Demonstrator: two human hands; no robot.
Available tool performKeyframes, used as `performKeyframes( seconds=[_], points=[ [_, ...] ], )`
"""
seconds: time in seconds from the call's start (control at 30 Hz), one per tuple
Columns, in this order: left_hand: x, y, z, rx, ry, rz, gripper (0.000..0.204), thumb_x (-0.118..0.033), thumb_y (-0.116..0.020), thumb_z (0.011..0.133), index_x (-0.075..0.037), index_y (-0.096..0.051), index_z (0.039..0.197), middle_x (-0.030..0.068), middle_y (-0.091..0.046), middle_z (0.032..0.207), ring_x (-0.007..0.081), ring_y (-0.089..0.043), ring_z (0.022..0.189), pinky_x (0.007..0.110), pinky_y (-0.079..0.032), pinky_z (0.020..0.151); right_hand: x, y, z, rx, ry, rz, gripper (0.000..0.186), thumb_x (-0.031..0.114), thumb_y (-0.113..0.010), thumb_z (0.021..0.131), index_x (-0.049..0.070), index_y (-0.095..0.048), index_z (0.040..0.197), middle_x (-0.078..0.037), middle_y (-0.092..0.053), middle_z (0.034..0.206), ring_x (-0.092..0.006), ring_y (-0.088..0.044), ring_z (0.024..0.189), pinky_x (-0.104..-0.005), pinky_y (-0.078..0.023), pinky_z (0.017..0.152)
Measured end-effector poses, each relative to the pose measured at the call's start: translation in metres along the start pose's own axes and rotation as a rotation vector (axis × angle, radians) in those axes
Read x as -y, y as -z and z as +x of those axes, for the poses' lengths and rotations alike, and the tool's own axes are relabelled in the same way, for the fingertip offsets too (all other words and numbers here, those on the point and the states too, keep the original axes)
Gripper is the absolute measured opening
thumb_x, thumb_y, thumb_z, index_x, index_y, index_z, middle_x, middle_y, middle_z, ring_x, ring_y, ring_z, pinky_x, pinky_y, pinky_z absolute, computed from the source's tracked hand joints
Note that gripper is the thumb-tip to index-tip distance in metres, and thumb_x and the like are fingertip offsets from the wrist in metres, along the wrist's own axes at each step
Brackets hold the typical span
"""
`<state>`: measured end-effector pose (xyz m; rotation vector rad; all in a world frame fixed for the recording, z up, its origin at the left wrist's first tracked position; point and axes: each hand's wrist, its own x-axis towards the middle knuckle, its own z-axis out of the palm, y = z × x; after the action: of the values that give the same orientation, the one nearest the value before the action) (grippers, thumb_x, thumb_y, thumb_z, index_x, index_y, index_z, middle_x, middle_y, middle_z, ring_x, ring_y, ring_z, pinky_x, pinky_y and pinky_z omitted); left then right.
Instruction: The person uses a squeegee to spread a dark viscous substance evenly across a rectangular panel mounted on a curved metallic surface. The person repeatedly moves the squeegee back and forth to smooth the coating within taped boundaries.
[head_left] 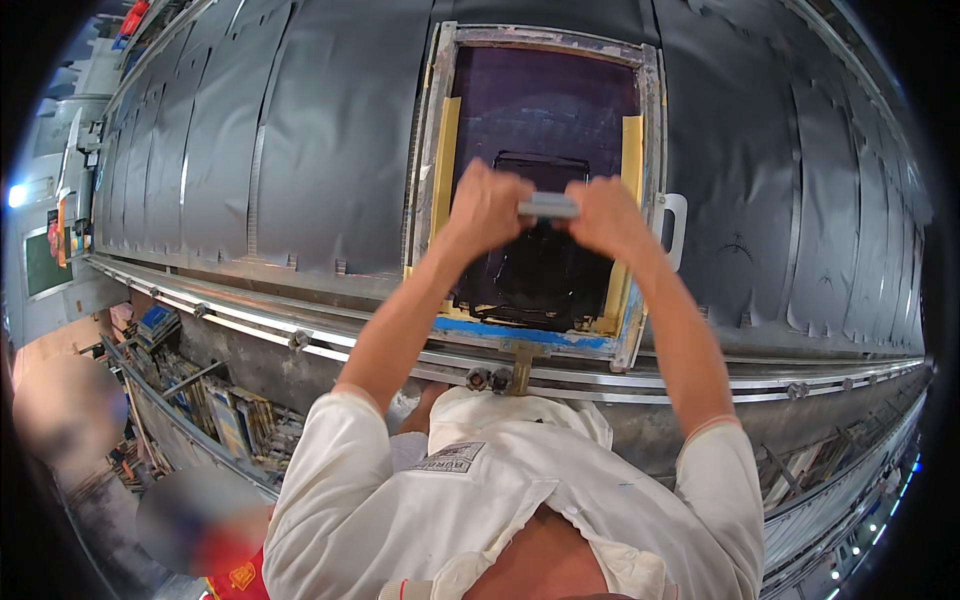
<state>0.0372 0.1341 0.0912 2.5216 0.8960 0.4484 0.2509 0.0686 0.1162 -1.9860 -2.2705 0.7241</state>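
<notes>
Both arms reach forward over a screen-printing frame point(652, 120) with a dark mesh. My left hand point(487, 208) and my right hand point(605, 215) are closed around the two ends of a squeegee, whose grey handle point(548, 204) shows between them. The squeegee lies crosswise over the middle of the mesh; its blade is hidden. Wet-looking black ink point(540, 300) spreads on the near part of the mesh. Yellow tape point(447, 150) lines the frame's inner sides, and blue tape point(530, 335) runs along its near edge.
Black sheets point(340, 120) cover the long table on both sides of the frame. A white handle point(678, 232) sticks out at its right. Metal rails point(290, 337) run along the near edge. Below left stands a rack of frames point(235, 415); a person in red point(238, 580) is close by.
</notes>
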Motion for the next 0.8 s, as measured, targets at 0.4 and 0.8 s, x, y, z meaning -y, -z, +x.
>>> performKeyframes(
  seconds=[0.4, 0.8],
  points=[
    [0.015, 0.005, 0.039, 0.088, -0.008, 0.079, 0.02, -0.026, -0.087, 0.068, -0.016, -0.073, 0.078, 0.0071, -0.073, 0.076, 0.0293, -0.071, 0.08, 0.043, -0.043, 0.083, -0.011, 0.017, 0.021, -0.027, -0.069, -0.016, 0.031, 0.038, -0.081, 0.084, 0.01, -0.075, 0.093, -0.018, -0.076, 0.092, -0.0386, -0.072, 0.094, -0.0497, -0.054, 0.085],
    [0.018, -0.018, 0.012, -0.008, -0.04, -0.02, 0.021, -0.021, -0.088, 0.07, -0.012, -0.071, 0.078, 0.0072, -0.068, 0.07, 0.0308, -0.067, 0.075, 0.041, -0.042, 0.084, -0.018, -0.017, 0.015, -0.049, -0.005, 0.085, 0.023, 0.027, -0.082, 0.082, 0.008, -0.074, 0.092, -0.019, -0.075, 0.09, -0.0418, -0.071, 0.09, -0.0495, -0.054, 0.082]
  ],
)
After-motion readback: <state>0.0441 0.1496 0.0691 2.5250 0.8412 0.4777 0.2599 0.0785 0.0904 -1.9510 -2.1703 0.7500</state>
